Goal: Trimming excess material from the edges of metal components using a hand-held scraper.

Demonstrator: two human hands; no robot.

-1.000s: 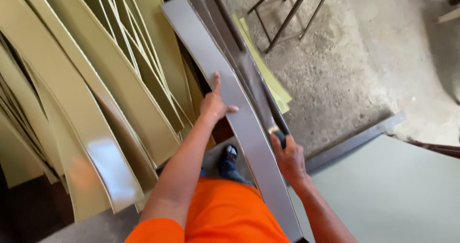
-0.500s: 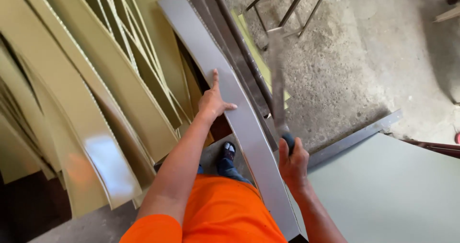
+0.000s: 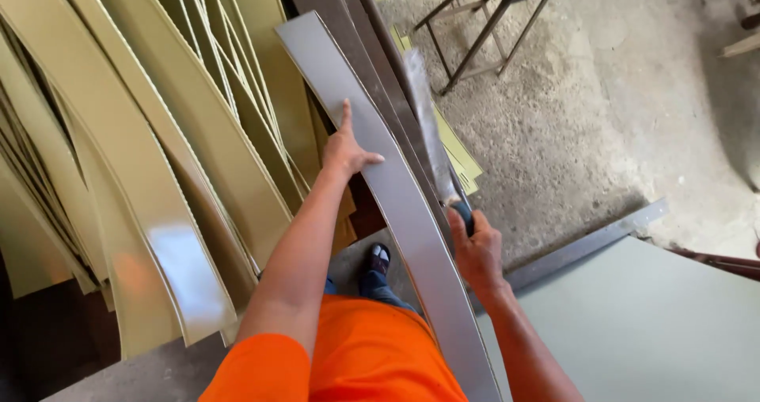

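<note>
- Two hands at work on one long grey strip (image 3: 396, 204), which runs from the top middle of the view down past the person's orange shirt (image 3: 372, 354).
- Left hand (image 3: 348, 150) lies flat on the strip's upper face, palm down, index finger stretched along its length, thumb out to the side; it appears to press the strip steady rather than grip it. Left arm reaches forward, nearly straight.
- Right hand (image 3: 473, 247) is closed round the dark handle of a long blade (image 3: 427, 125), blurred, angled up along the strip's right edge, probably trimming that edge. Right elbow bent, wrist close to the strip.
- Many olive-yellow strips (image 3: 158, 172) fan out to the left, leaning on one another.
- Pale green sheet (image 3: 649, 323) lies lower right; metal stand (image 3: 491, 22) on the concrete floor (image 3: 602, 117) beyond.
</note>
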